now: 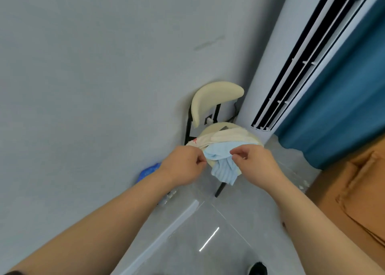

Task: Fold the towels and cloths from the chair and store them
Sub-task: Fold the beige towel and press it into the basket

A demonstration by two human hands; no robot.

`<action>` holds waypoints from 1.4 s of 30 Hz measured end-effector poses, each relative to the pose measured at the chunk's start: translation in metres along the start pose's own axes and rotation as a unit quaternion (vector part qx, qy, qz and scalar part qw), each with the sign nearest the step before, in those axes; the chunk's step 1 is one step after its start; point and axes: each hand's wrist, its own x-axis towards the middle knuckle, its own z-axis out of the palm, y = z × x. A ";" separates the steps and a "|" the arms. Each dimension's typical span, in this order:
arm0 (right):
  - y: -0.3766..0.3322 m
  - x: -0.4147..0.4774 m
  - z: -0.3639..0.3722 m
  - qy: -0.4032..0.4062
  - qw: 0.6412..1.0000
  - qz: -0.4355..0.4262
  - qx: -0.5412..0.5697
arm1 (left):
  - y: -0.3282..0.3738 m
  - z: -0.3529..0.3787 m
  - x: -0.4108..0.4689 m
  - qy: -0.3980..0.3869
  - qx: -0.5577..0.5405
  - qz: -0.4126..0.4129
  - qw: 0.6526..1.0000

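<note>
On the chair: 2 pieces lie heaped on the round seat of the chair [216, 95], a cream towel [227, 136] at the back and a blue cloth [220, 166] in front, its lower end hanging over the seat's front edge.
Left hand: the left hand [183, 164] is curled, and its thumb and fingers seem to pinch the blue cloth's left edge. That edge touches the cream towel there, so the hold is hard to read.
Right hand: the right hand [254, 162] pinches the blue cloth's upper right edge between thumb and forefinger, with the other fingers loosely bent.
Done: nothing, as far as shown. Both pieces are crumpled and neither is folded or stored.
Step in hand: probably taking the blue cloth by 2 points to lift it and spread it out.
Left to do: fold the blue cloth, fold the cream towel, and store both. No storage place is in view.
Around: an air conditioner [291, 66] stands just right of the chair, with a curtain [343, 108] beyond it and a wall [104, 66] behind.
</note>
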 end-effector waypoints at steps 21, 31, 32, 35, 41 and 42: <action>0.196 0.277 -0.171 -0.144 0.981 -0.086 -0.099 | 0.159 0.110 0.246 0.071 -0.087 -0.207 0.972; 0.221 0.417 -0.181 -0.220 0.953 -0.150 -0.147 | 0.177 0.136 0.350 0.087 -0.113 -0.273 0.951; 0.223 0.433 -0.176 -0.235 0.946 -0.165 -0.153 | 0.177 0.142 0.359 0.097 -0.117 -0.289 0.945; 0.236 0.476 -0.159 -0.288 0.919 -0.205 -0.173 | 0.184 0.164 0.382 0.136 -0.131 -0.352 0.917; 0.276 0.529 -0.130 -0.379 0.856 -0.258 -0.240 | 0.216 0.230 0.422 0.186 -0.196 -0.454 0.849; 0.285 0.535 -0.123 -0.388 0.848 -0.262 -0.249 | 0.219 0.243 0.428 0.187 -0.207 -0.463 0.841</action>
